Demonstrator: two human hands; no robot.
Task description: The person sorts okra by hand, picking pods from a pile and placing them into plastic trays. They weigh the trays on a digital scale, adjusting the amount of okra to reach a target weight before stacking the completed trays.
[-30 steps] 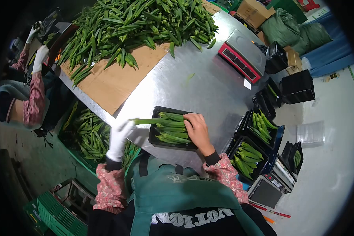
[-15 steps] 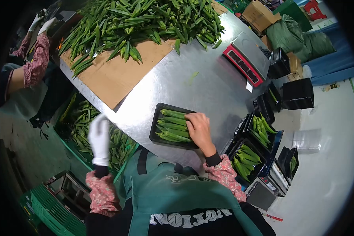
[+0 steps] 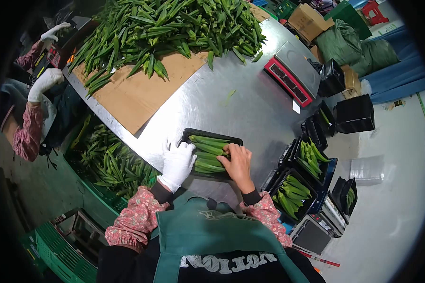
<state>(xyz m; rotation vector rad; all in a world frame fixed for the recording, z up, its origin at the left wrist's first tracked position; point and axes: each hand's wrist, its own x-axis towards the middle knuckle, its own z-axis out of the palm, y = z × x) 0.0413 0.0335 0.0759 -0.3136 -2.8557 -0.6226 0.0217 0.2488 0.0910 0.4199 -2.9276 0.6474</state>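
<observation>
Left hand [image 3: 176, 163] has moved to the tray [image 3: 213, 132] of okra [image 3: 208, 148].

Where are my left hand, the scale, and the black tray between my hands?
Left hand [image 3: 176, 163]: head view, on its white-gloved back.
Scale [image 3: 298, 68]: head view, on its metal platform.
Black tray [image 3: 215, 133]: head view, on its far rim.

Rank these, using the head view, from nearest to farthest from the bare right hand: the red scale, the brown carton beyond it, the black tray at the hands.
1. Black tray: right at the right hand.
2. Red scale: ahead, to the right.
3. Brown carton: beyond the scale, upper right.
</observation>
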